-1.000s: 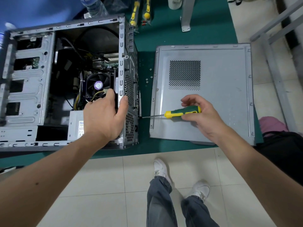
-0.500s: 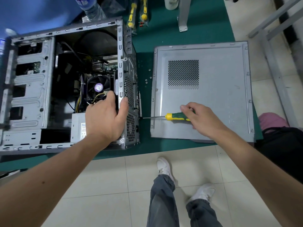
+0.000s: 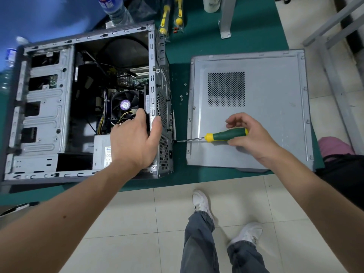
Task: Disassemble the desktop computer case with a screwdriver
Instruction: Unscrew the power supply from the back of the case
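The open grey computer case [image 3: 45, 107] lies on its side on the green table, its fan and cables exposed. My left hand [image 3: 134, 142] grips the case's rear edge, thumb on the perforated back panel, fingers inside. My right hand [image 3: 250, 136] holds the green-and-yellow screwdriver [image 3: 224, 134] by its handle, lying level. Its tip touches the back panel low down, near the power supply. The removed side panel [image 3: 275, 119] lies flat under my right hand.
Several loose screws [image 3: 183, 95] lie on the green mat [image 3: 256, 26] between case and panel. Two packed yellow screwdrivers [image 3: 171, 18] and a water bottle [image 3: 116, 10] sit at the back. A metal frame [image 3: 334, 56] stands on the right, tiled floor and my feet below.
My right hand's fingers have shifted round the screwdriver handle, which shows more than half a second ago. Tip stays at the back panel; left hand stays on the case.
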Available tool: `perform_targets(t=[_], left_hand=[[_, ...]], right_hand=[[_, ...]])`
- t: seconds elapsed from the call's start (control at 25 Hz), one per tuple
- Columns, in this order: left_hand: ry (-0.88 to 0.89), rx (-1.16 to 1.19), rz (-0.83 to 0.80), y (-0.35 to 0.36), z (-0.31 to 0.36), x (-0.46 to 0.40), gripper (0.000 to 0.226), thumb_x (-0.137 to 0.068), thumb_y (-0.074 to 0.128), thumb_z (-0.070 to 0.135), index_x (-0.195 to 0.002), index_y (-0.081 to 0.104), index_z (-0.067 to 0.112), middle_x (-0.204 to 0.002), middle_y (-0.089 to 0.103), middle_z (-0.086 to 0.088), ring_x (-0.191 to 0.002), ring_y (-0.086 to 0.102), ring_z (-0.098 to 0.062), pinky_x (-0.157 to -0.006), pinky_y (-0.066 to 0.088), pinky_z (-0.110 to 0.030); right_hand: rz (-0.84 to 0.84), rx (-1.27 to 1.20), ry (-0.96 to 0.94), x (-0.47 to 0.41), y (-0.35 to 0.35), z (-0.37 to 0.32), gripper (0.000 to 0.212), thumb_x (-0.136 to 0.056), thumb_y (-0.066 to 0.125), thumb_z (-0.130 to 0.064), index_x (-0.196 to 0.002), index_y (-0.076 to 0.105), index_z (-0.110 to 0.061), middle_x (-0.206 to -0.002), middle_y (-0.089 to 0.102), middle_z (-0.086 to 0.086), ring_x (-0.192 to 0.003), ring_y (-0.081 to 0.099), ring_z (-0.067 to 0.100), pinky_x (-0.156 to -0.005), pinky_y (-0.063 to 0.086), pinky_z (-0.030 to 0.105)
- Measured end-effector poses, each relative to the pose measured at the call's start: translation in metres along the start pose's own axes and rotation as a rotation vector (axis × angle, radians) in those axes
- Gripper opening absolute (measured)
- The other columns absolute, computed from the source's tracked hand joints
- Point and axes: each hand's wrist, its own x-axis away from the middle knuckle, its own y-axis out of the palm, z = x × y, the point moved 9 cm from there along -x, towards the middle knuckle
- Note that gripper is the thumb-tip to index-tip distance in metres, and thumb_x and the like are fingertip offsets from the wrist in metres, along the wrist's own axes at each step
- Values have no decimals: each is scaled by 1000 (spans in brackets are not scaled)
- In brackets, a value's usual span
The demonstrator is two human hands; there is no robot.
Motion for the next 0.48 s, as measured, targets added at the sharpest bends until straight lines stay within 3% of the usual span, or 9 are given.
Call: perform_targets(t=[0.08,0.16,0.24,0.32,0.36,0.48], left_hand=[[3,2,9,-1,0,0,40,-98,20,51,-73,26,20,-45,37,3,-43,35,-15,-60,20,-35],[2,-2,9,-1,0,0,39,-98,21,51,-72,23,22,-45,37,3,-43,35,-14,-61,20,-35],[3,0,8,-1,0,0,38,-98,21,51,-71,21,24,-45,37,3,-43,34,-14,-61,19,-35],[6,5,12,-1,1,0,38,-98,21,51,-70,18,26,-44,36,4,-42,34,-14,-60,19,-35],[7,6,13,-1,1,0,38,-97,21,51,-69,17,26,-44,36,4,-42,34,-14,-60,19,-35],[4,5,8,0,0,0,38,-97,20,51,-69,17,26,-44,36,4,-42,35,-15,-60,20,-35]], right_hand=[[-15,69,35,0,2,3,13,-87,73,-23,-95,63,-24,-91,63,-1,-73,60,12,-64,47,31],[-15,266,55,-3,4,5,19,-94,60,-41,-88,61,-23,-76,60,0,-61,58,17,-55,43,28],[23,276,-19,-6,2,-3,5,-94,63,-27,-90,63,-23,-83,60,-2,-66,56,13,-56,42,26],[30,133,-68,-6,-3,-9,23,-84,71,-5,-96,63,-22,-97,62,-3,-73,57,4,-61,47,25],[12,90,-56,-5,-3,-8,27,-81,74,-3,-97,63,-22,-99,63,-3,-74,57,4,-64,48,27],[18,247,-52,-7,-1,-3,12,-86,73,-27,-95,66,-26,-93,66,-9,-73,59,9,-70,49,29]])
